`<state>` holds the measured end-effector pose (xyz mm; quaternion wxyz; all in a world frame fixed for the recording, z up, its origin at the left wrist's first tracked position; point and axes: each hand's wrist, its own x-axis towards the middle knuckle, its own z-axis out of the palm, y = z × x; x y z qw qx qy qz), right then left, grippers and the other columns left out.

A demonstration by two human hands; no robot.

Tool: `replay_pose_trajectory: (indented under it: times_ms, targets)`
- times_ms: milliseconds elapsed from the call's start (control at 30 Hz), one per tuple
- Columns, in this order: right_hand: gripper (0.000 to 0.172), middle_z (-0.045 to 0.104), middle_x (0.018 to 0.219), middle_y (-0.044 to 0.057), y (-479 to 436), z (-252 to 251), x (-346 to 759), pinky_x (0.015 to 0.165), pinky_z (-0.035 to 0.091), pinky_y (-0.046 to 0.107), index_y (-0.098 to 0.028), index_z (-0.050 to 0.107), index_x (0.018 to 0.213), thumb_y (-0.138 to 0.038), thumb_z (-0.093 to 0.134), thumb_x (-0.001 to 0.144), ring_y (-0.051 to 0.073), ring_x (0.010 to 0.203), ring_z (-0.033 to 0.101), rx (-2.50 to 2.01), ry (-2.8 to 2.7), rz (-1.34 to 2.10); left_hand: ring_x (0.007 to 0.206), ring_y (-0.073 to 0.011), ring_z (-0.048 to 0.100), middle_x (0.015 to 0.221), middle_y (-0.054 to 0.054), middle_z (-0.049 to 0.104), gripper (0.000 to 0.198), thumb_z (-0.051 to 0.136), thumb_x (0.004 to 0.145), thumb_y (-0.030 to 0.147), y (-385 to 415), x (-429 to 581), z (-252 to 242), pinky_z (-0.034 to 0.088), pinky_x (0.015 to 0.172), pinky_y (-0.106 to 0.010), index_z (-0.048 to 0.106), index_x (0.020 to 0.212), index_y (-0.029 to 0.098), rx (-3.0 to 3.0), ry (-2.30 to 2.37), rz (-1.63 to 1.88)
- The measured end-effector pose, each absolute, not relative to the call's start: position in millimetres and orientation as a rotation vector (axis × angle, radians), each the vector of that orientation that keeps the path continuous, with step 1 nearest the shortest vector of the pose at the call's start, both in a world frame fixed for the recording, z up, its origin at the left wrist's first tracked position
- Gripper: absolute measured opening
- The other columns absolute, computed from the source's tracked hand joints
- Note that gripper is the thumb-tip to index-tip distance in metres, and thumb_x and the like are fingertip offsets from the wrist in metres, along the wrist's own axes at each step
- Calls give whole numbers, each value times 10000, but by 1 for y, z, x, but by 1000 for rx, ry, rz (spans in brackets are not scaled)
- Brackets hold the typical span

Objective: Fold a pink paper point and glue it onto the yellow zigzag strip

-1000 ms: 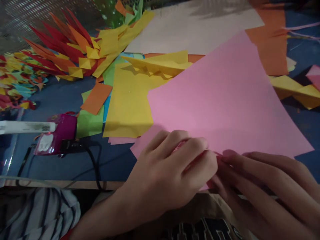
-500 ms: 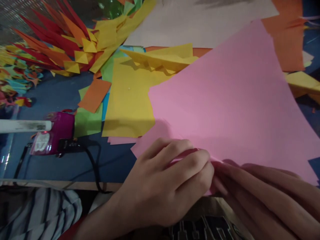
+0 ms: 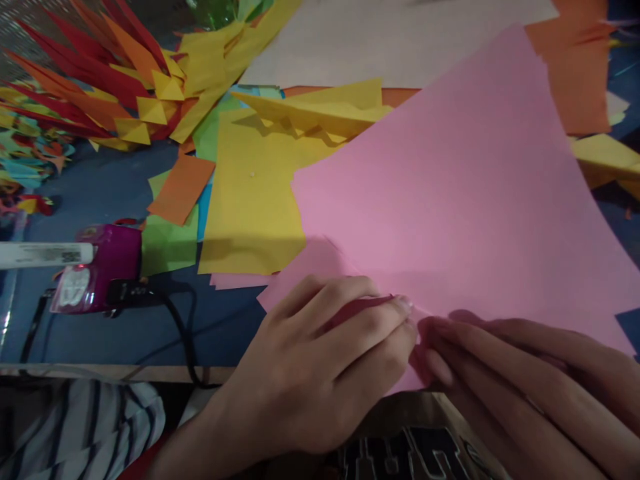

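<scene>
A large pink paper sheet [image 3: 450,193] lies across the blue table, its near corner at the table's front edge. My left hand [image 3: 320,373] has its fingers curled and pinches that near corner. My right hand [image 3: 520,387] comes in from the lower right, fingertips pressed on the same corner, touching the left fingertips. A second pink layer shows under the sheet by my left fingers. The corner itself is mostly hidden under both hands.
Yellow sheets [image 3: 250,207] and green and orange scraps [image 3: 183,187] lie left of the pink sheet. A pile of red, orange and yellow folded spikes [image 3: 100,87] fills the far left. A magenta glue gun [image 3: 95,273] with black cord lies at left. White paper [image 3: 390,40] lies behind.
The pink sheet's far corner has lifted and swung up-right. Both hands stay on the near corner, with the fingertips drawn closer together.
</scene>
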<state>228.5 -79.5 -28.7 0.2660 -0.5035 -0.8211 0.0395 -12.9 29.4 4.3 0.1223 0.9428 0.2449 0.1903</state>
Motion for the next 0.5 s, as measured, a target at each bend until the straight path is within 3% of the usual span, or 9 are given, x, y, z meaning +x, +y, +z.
replay_pose_trajectory:
  times_ms: [133, 367, 500]
  targets:
    - [421, 701, 1485, 93, -76, -31, 234, 1125, 508, 495, -100, 707, 1423, -57, 703, 1005, 306, 1337, 675, -1326, -2251, 68, 1239, -203, 678, 1327, 33, 807, 235, 587, 1122, 215, 30, -13, 4, 555, 1001, -363, 781, 1252, 187, 2767, 701, 594]
    - [377, 764, 1387, 51, -67, -33, 235, 996, 572, 439, -116, 798, 1240, -59, 867, 874, 275, 1168, 712, -1291, -2228, -11, 1335, -258, 646, 1338, 85, 800, 235, 618, 1088, 180, 23, -12, 3, 542, 1073, -443, 772, 1250, 252, 2741, 877, 579]
    - [274, 823, 1207, 71, -64, -27, 221, 954, 571, 428, -94, 810, 1123, -30, 867, 863, 251, 1092, 706, -1362, -2036, 40, 1334, -291, 659, 1337, -37, 797, 280, 720, 1010, 124, 10, -17, 13, 568, 1130, -463, 744, 1288, 145, 2741, 975, 635]
